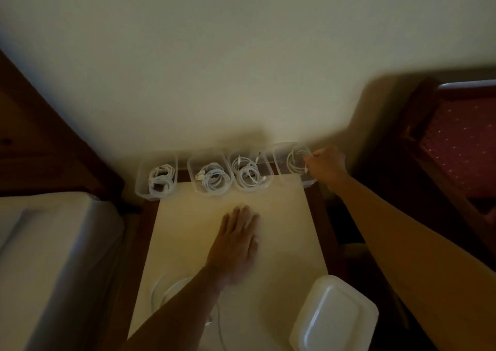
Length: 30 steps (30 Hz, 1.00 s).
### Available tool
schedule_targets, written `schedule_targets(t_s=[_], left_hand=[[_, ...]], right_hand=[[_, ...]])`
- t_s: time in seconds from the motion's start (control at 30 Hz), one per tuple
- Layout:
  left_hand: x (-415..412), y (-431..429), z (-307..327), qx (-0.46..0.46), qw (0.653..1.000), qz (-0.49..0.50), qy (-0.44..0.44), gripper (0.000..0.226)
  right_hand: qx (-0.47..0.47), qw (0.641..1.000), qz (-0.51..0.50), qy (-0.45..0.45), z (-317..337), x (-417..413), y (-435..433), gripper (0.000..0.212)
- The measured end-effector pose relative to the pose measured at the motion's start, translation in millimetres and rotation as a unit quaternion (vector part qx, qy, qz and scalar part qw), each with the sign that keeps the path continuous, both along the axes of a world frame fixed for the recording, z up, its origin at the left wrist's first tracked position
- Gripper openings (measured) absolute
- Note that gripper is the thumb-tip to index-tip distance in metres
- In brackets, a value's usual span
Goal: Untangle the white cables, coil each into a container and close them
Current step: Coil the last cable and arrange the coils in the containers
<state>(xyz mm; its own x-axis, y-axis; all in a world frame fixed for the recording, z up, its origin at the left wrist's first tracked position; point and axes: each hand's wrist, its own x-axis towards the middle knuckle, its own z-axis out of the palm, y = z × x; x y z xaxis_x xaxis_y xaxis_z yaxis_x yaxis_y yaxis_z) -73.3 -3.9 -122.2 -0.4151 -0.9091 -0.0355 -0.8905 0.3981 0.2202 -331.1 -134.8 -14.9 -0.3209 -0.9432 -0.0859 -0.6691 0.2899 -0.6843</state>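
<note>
A row of clear plastic containers lines the far edge of the small table (281, 216), against the wall. The leftmost container (142, 181), the second (192, 171) and the third (268, 168) each hold a coiled white cable. My right hand (326, 167) grips the right rim of the fourth container (281, 160), which is tilted and holds a coil (295, 160). My left hand (237, 243) lies flat, fingers straight, on the tabletop. A loose white cable (166, 291) lies at the near left, partly under my left forearm. A stack of white lids (332, 318) sits near right.
A white bed (53, 256) with a dark wooden headboard stands close on the left. A dark wooden chair with a red patterned seat (461, 147) is at the right. The pale wall rises right behind the containers.
</note>
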Motion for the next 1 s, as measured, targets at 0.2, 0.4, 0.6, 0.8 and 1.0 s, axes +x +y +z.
schedule_targets(t_s=[0.2, 0.4, 0.6, 0.8, 1.0], left_hand=[[-0.1, 0.0, -2.6, -0.018, 1.0, 0.007, 0.017, 0.064], [0.4, -1.0, -3.4, -0.017, 1.0, 0.003, 0.016, 0.063], [-0.2, -1.3, -4.2, -0.018, 1.0, 0.008, 0.022, 0.063], [0.8, -2.2, -7.2, -0.022, 0.999, 0.005, 0.031, 0.063], [3.4, 0.3, 6.3, 0.013, 0.999, 0.006, 0.052, 0.06]], right_hand=[[0.025, 0.996, 0.033, 0.073, -14.4, 2.9, -53.7, 0.03], [0.033, 0.99, 0.053, 0.129, -21.0, 11.5, -64.7, 0.027], [0.014, 0.984, 0.03, 0.174, -29.5, 19.8, -61.7, 0.015], [-0.005, 0.978, 0.014, 0.209, -16.9, 26.7, -57.3, 0.011], [-0.086, 0.971, 0.065, 0.213, 11.0, 52.9, 12.1, 0.03]])
